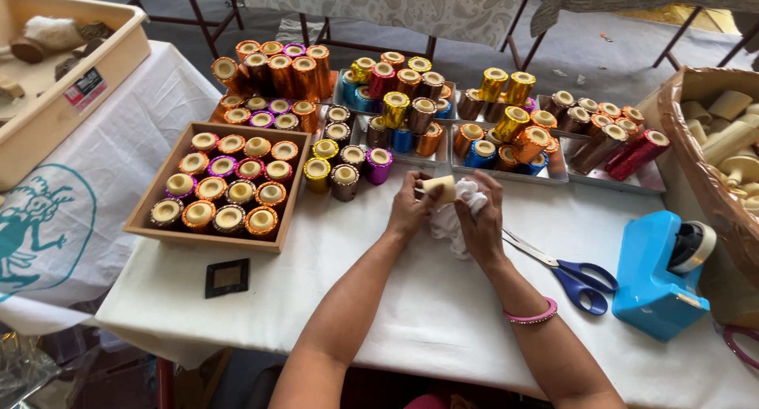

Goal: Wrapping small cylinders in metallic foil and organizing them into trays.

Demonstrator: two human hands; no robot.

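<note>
My left hand (409,210) grips a small cream-coloured cylinder (439,188) at its end, just above the white tablecloth (411,314). My right hand (482,219) holds a bunched white cloth (458,211) against that cylinder. A pink bangle (531,315) sits on my right wrist. Both hands work close together in front of the trays of foil-wrapped cylinders.
A brown cardboard tray (142,219) at the left holds several shiny wrapped cylinders; more stand in metal trays (632,184) behind. Blue-handled scissors (573,278) and a blue tape dispenser (660,275) lie right. A basket (688,148) of plain cylinders is far right, a beige tub (47,109) far left.
</note>
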